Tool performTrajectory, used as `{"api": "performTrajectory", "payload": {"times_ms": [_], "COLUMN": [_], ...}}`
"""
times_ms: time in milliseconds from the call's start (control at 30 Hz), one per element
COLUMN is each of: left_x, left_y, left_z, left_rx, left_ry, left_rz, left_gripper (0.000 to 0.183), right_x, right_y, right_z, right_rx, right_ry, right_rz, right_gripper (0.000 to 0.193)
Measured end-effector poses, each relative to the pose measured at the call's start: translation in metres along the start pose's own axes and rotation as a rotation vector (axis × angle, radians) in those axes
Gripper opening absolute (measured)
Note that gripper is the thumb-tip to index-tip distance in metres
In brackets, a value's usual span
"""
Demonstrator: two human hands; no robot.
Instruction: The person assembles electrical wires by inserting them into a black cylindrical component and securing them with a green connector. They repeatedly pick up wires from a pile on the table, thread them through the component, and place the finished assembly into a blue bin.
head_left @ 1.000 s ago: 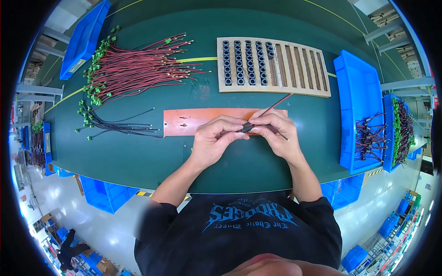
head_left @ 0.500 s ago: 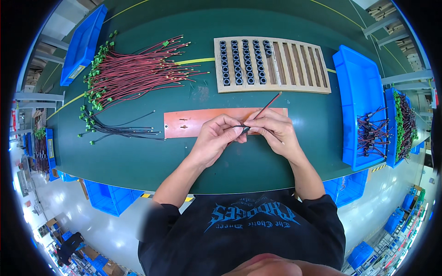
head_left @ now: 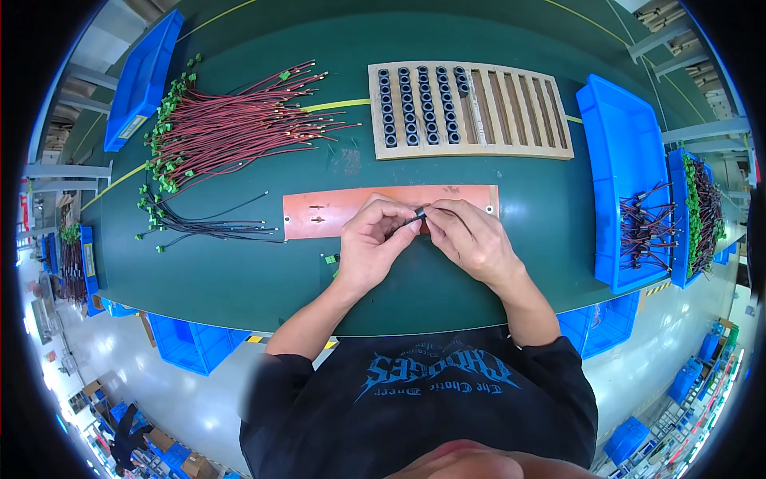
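My left hand [head_left: 371,242] pinches a small black ring core [head_left: 420,213] between thumb and fingers, over the orange strip [head_left: 323,209]. Its shape resembles the ring cores in the wooden rack. The closed fingertips of my right hand [head_left: 471,239] meet the core's right end; what lies between them is hidden. Below my left hand, a green connector [head_left: 332,259] on a wire shows above the green table. Left of the strip lie several black wires [head_left: 215,226] with green connectors.
Beyond lies a big bundle of red and black wires [head_left: 239,120]. A slotted wooden rack [head_left: 471,152] carries rows of black ring cores [head_left: 411,104]. At right, a blue bin [head_left: 622,152] holds wire assemblies [head_left: 645,227]; another blue bin [head_left: 144,84] stands far left.
The red wire that stuck up from my right hand is out of sight. A black core shows between my fingertips, and a green connector has appeared below my left hand.
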State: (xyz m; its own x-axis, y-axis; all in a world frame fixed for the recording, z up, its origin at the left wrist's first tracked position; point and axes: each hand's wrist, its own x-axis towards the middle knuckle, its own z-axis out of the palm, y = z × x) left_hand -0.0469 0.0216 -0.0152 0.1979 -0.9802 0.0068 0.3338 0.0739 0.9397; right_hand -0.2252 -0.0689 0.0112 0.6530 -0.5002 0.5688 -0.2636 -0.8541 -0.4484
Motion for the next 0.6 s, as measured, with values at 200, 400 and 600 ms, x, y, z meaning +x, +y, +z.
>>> {"api": "performTrajectory", "payload": {"times_ms": [200,400,600], "left_x": [0.001,0.006,0.004], "left_y": [0.007,0.01,0.005], "left_z": [0.001,-0.004,-0.008], "left_rx": [-0.085,-0.192,-0.147], "left_ry": [-0.038,-0.06,-0.074], "left_rz": [-0.065,-0.257,-0.33], "left_gripper": [0.024,0.034,0.033], "right_x": [0.002,0.002,-0.001], "right_y": [0.009,0.01,0.009], "right_z": [-0.007,-0.006,0.0], "right_rx": [0.309,0.682,0.594], "right_ry": [-0.003,0.003,0.011], "right_rz": [0.181,0.402,0.337], "right_gripper": [0.022,0.015,0.014]}}
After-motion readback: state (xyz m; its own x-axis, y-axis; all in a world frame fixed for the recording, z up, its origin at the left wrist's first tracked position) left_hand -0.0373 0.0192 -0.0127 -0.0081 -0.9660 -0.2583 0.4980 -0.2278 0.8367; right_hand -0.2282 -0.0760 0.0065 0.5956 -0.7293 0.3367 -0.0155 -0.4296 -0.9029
